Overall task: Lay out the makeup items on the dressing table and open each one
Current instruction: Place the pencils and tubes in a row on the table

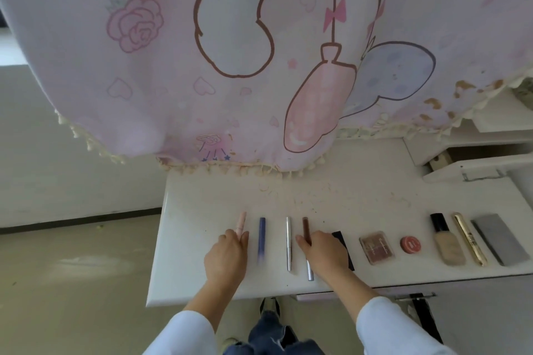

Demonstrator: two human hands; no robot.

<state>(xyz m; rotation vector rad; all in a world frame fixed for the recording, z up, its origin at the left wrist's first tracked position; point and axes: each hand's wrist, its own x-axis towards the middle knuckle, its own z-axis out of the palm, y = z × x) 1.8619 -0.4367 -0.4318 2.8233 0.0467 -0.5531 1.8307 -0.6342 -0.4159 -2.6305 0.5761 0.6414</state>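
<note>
Makeup items lie in a row on the white dressing table (331,199). My left hand (226,256) rests over the lower end of a pale pink tube (241,220) at the row's left end. Beside it lie a blue pen-shaped item (262,239) and a silver pen (288,242). My right hand (321,251) covers the middle of a brown-capped pen (305,228) and part of a black case (339,236). Further right sit a blush palette (377,247), a round red pot (410,244), a foundation bottle (447,242), a gold tube (470,242) and a grey box (500,242).
A pink cartoon-print cloth (259,52) with a tasselled hem hangs over the back of the table. White shelves (476,150) stand at the right rear. The table's front edge is near my wrists, with my legs and the floor below.
</note>
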